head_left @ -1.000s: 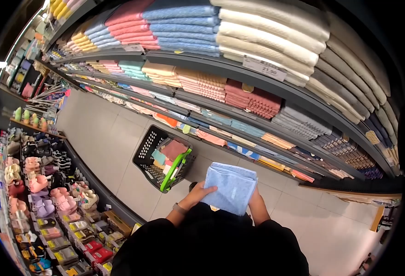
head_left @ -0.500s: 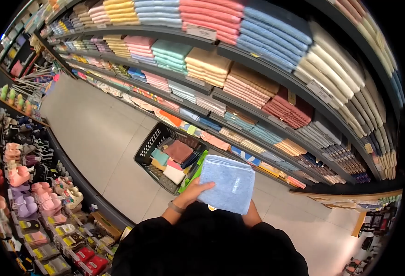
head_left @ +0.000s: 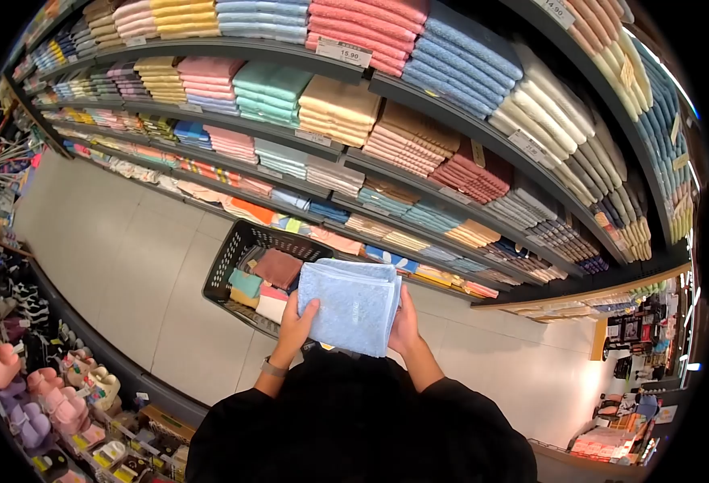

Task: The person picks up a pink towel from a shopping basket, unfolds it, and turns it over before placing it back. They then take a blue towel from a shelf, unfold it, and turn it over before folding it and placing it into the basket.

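Note:
A folded light blue towel (head_left: 348, 310) is held in front of my body, its layered edges showing along the top and right side. My left hand (head_left: 294, 326) grips its left side, thumb lying on the front face. At the right edge my right hand (head_left: 406, 324) holds on, with its fingers partly behind the cloth. Just beyond the towel, a black shopping basket (head_left: 224, 266) on the floor contains folded cloths, among them a brown towel (head_left: 276, 267), a teal cloth (head_left: 244, 282) and a white one (head_left: 272, 309). The towel hides the basket's right part.
Shelves of folded towels run along the far side, with a stack of blue towels (head_left: 463, 60) and a coral stack (head_left: 366, 30) high up. Price tags (head_left: 344, 52) line the shelf edges. On the left stands a display of sandals (head_left: 65, 409). Pale tiled floor (head_left: 129, 241) lies between.
The towel has shifted left in view and now overlaps the basket more. My right hand has come into clearer sight at the towel's right edge. The view has turned rightward.

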A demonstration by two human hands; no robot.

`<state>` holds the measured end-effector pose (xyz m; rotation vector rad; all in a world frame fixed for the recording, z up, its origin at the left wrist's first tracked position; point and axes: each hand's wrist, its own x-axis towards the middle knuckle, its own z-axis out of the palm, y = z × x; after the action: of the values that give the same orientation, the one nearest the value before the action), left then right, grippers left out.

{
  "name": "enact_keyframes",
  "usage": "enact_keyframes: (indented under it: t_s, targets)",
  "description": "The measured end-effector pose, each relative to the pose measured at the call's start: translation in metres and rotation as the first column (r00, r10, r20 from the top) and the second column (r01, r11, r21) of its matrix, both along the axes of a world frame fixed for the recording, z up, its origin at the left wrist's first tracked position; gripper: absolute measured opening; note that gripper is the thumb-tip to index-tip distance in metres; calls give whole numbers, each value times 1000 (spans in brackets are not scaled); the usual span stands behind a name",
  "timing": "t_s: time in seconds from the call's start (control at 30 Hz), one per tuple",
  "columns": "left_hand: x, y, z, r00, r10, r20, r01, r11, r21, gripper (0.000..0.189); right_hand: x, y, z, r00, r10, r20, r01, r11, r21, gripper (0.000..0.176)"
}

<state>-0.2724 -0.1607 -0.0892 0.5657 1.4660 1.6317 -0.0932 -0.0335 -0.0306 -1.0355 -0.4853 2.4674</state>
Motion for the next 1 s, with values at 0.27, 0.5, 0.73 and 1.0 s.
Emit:
enact_keyframes:
  t_s: [0.27, 0.5, 0.73, 1.0]
  targets:
    - [15, 8, -13, 998, 60, -29, -56, 991, 120, 39, 18, -3, 0, 975, 139, 173, -172, 966, 193, 65]
    - [42, 18, -20, 899, -44, 435, -24, 988, 149, 42, 62, 15, 14, 969, 119, 215, -165, 964, 208, 53]
    - [74, 64, -14, 966, -40, -255, 83, 983, 163, 45, 110, 32, 12, 986, -44, 159, -8, 950, 314, 45]
    - [162, 88, 51, 903, -264, -340, 305, 949, 73, 66, 117, 24, -1, 978, -14, 206, -128, 746, 654, 43]
